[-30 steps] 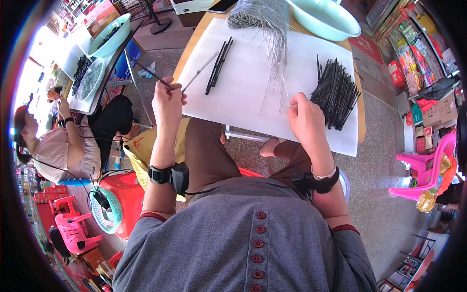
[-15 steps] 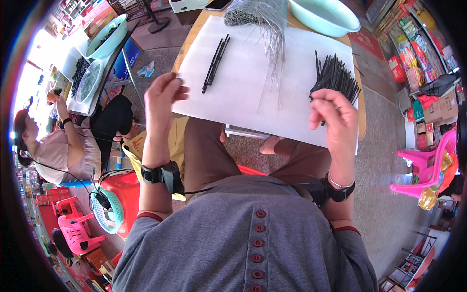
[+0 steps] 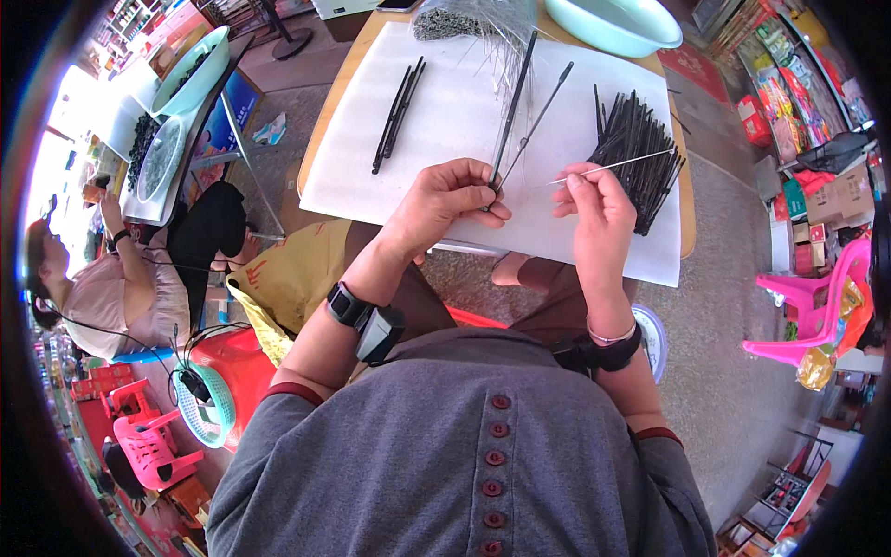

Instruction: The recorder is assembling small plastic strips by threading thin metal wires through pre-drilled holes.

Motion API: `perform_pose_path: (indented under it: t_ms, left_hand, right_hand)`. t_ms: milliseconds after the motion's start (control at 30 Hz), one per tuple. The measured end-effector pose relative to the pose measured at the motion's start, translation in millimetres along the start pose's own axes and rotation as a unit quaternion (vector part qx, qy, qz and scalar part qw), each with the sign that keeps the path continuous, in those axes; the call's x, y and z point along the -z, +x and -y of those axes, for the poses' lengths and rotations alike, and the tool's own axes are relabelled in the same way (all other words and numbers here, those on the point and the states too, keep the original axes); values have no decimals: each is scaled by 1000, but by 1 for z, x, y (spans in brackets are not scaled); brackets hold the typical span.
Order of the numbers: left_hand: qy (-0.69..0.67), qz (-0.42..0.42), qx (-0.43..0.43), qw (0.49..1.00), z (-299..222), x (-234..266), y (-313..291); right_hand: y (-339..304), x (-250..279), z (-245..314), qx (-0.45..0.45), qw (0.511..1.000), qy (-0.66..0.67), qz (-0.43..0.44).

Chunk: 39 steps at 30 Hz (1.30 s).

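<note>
My left hand (image 3: 457,197) pinches two thin black sticks (image 3: 511,111) near their lower ends, and they splay apart as they point away from me. One has small knobs along its length. My right hand (image 3: 599,206) is closed on a thin pale strand (image 3: 631,161) that runs across the fingers; its material is unclear. Just beyond that hand lies a thick pile of black sticks (image 3: 640,139) on a white sheet (image 3: 353,121). A small group of similar black sticks (image 3: 399,116) rests at the sheet's left side.
At the table's far edge are a clear plastic bag (image 3: 483,19) with thin strands and a pale green basin (image 3: 617,23). To the left, a person (image 3: 139,278) sits by another table with basins. A pink chair (image 3: 817,297) stands at right, a red stool (image 3: 237,371) at lower left.
My left hand has moved right to the sheet's near middle and now holds two black sticks. My right hand has shifted slightly left, with a pale strand now visible in it.
</note>
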<state>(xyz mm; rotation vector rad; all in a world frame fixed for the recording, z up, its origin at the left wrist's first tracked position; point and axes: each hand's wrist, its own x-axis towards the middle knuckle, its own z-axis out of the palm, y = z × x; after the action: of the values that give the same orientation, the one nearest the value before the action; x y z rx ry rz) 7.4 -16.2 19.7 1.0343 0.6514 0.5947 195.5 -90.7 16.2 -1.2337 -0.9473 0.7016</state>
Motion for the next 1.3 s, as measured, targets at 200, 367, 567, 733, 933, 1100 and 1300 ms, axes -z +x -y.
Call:
perform_pose_path:
  t_ms: [200, 367, 567, 733, 933, 1100, 1300]
  left_hand:
    - [-3, 52, -10, 999, 3, 8, -1]
    - [-24, 55, -12, 998, 1, 8, -2]
    - [-25, 62, -9, 998, 2, 9, -2]
    - [-10, 60, 2, 998, -3, 6, -4]
    - [42, 80, -15, 996, -1, 7, -4]
    - [32, 117, 32, 992, -10, 9, -4]
    - [-38, 148, 2, 988, 4, 21, -2]
  right_hand:
    - [7, -12, 0, -79, 981, 177, 5]
    - [3, -20, -7, -116, 962, 244, 49]
    - [1, -22, -10, -127, 968, 207, 69]
    - [4, -24, -8, -135, 970, 192, 57]
    - [9, -23, -11, -167, 971, 159, 67]
    - [14, -26, -12, -206, 966, 138, 78]
    - [14, -23, -14, -240, 950, 161, 115]
